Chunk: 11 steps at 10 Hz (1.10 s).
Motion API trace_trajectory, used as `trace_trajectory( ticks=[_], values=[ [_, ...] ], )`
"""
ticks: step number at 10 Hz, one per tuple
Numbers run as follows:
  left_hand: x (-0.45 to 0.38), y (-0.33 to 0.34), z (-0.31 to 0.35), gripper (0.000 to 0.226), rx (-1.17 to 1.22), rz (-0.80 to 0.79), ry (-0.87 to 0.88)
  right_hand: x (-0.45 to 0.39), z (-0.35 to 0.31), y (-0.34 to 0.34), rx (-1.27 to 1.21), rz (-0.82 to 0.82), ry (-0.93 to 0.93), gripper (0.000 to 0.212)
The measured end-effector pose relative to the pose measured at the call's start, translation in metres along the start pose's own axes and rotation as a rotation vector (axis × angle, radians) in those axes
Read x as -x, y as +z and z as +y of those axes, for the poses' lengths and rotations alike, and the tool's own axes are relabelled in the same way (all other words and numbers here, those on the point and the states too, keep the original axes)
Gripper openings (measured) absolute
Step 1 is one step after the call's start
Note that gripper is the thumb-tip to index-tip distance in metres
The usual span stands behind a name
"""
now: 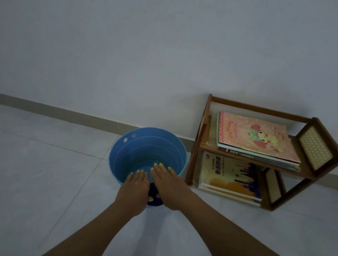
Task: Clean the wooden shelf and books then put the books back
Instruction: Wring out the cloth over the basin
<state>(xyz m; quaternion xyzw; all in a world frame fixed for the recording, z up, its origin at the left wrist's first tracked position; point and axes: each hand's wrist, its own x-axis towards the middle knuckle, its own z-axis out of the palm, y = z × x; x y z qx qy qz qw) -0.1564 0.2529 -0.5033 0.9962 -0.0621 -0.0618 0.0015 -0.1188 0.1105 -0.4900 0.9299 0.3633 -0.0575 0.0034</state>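
A small wooden shelf (201,143) stands on the floor against the wall at the right. Its upper board carries a stack of books topped by a pink cartoon book (255,135). A yellow book (229,176) lies on other books on the lower level. To the shelf's left is a blue bucket (121,154) with a little water. My left hand (135,188) and my right hand (169,186) lie palm down over its near rim, fingers straight. A dark blue thing (155,197) shows between them; I cannot tell whether it is a cloth or the bucket's wall.
The floor (37,177) is pale tile, bare to the left and in front of the bucket. A plain wall with a grey skirting strip (53,109) runs behind the bucket and the shelf. The shelf's right end has woven cane panels (314,147).
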Motion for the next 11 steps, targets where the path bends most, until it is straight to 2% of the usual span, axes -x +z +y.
trace_trajectory(
  ticks=[1, 2, 3, 6, 7, 8, 9, 10, 11],
  values=[
    [0.002, 0.002, 0.001, 0.073, 0.000, 0.010, -0.006, 0.001, -0.001, 0.000, 0.028, -0.021, 0.005, 0.074],
    [0.005, -0.004, 0.002, 0.042, 0.041, 0.010, -0.002, 0.003, -0.005, -0.009, 0.057, -0.043, 0.020, 0.040],
    [0.014, -0.015, 0.003, 0.029, 0.038, -0.053, 0.009, 0.009, -0.010, -0.017, 0.066, -0.106, 0.051, 0.023],
    [0.021, -0.038, 0.000, 0.026, 0.052, -0.126, -0.025, 0.015, -0.012, -0.042, 0.016, -0.228, 0.081, 0.026],
    [0.020, -0.039, 0.000, 0.033, 0.070, -0.178, -0.039, 0.009, -0.006, -0.038, -0.032, -0.271, 0.058, 0.030],
    [0.003, -0.044, -0.008, 0.034, 0.190, -0.349, -0.058, 0.005, 0.006, -0.053, -0.166, -0.354, 0.020, 0.054],
    [-0.027, -0.088, -0.020, 0.047, 0.248, -0.382, -0.075, -0.002, 0.032, -0.101, -0.338, -0.294, 0.074, 0.069],
    [-0.058, -0.179, -0.020, 0.068, 0.206, -0.273, -0.127, -0.008, 0.073, -0.179, -0.320, -0.203, 0.150, 0.075],
    [-0.087, -0.305, -0.007, 0.073, 0.256, -0.081, -0.169, -0.010, 0.121, -0.291, -0.294, -0.067, 0.262, 0.077]
  ],
)
